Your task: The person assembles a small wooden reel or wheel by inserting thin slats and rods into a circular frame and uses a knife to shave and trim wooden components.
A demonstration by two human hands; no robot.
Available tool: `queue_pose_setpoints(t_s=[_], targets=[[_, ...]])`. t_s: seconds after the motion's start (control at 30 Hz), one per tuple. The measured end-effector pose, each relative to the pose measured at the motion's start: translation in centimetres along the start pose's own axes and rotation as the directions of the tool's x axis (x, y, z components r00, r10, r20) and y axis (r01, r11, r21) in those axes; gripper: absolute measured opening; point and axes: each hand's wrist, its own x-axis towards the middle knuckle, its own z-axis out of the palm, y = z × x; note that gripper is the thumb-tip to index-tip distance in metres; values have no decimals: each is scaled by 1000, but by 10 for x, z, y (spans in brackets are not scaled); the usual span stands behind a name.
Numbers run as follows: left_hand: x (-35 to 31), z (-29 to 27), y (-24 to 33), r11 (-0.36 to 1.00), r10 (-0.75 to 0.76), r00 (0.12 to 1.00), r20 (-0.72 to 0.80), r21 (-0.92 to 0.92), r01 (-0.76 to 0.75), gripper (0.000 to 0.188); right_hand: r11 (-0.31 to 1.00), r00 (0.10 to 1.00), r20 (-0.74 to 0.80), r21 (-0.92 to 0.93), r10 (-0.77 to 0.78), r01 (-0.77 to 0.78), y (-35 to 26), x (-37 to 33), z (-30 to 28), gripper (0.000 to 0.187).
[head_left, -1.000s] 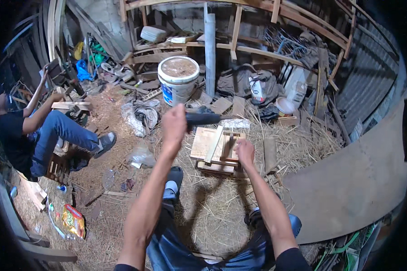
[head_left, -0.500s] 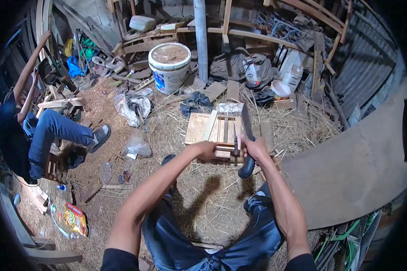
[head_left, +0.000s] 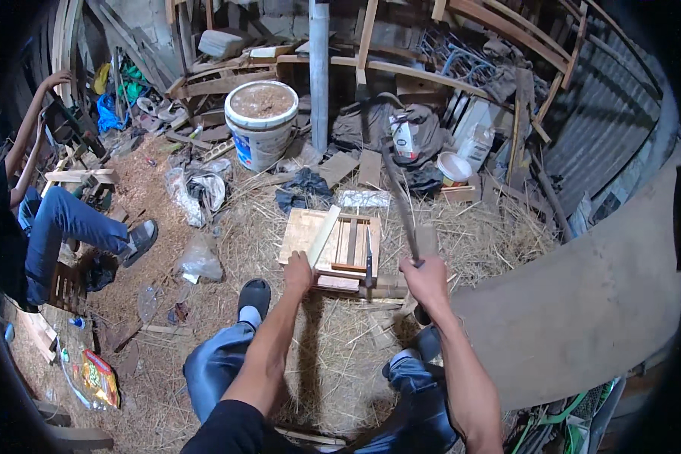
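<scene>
My right hand (head_left: 425,281) is closed round the dark handle of a machete (head_left: 399,193), its long blade pointing up and away from me. My left hand (head_left: 299,274) has its fingers closed at the near end of a pale wooden strip (head_left: 324,233). Under the strip lies a light wooden board (head_left: 299,231) with narrow slats on it. A small knife (head_left: 369,261) with a black handle rests at the board's right side. Close to my left hand, a reddish wooden block (head_left: 338,282) sits at the board's near edge.
A white bucket (head_left: 261,125) of sawdust stands beyond, beside a grey post (head_left: 319,83). Another person in jeans (head_left: 83,219) sits at the left. A large brown sheet (head_left: 567,303) lies on the right. Straw and wood scraps cover the ground.
My right hand has swung the machete up and away from the board. My left hand has moved to the strip's near end. The view has shifted to the right.
</scene>
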Motion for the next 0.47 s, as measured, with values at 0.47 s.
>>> queue_pose_setpoints(t_s=[0.47], targets=[[-23, -246, 22, 776, -32, 873, -487, -563, -286, 38, 865, 972, 226, 498, -58, -65, -28, -35, 31, 42]])
